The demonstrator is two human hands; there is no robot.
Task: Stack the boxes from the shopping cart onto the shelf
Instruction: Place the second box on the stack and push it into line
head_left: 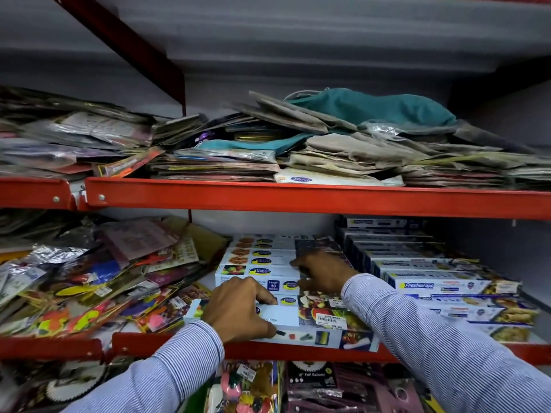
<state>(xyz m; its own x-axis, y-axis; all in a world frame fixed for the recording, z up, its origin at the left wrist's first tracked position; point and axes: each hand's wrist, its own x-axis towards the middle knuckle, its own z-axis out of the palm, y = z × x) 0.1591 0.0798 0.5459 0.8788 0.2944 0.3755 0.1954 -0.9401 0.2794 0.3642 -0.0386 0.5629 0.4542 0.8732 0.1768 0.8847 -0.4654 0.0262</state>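
Observation:
Long white cling-film boxes (pixel 259 260) with fruit pictures lie in rows on the middle shelf (pixel 298 354), between red rails. My left hand (pixel 238 311) grips the left part of the front box (pixel 313 326), thumb on its front face, fingers over its top. My right hand (pixel 325 271) rests with spread fingers on the boxes just behind, pressing on their right ends. Both sleeves are striped blue and white. The shopping cart is out of view.
A stack of blue-and-white Freshwrapp boxes (pixel 432 284) fills the shelf's right side. Loose foil balloon packets (pixel 89 278) pile up on the left. The upper shelf (pixel 298 196) holds paper bags and cloth. Packets hang below the front rail.

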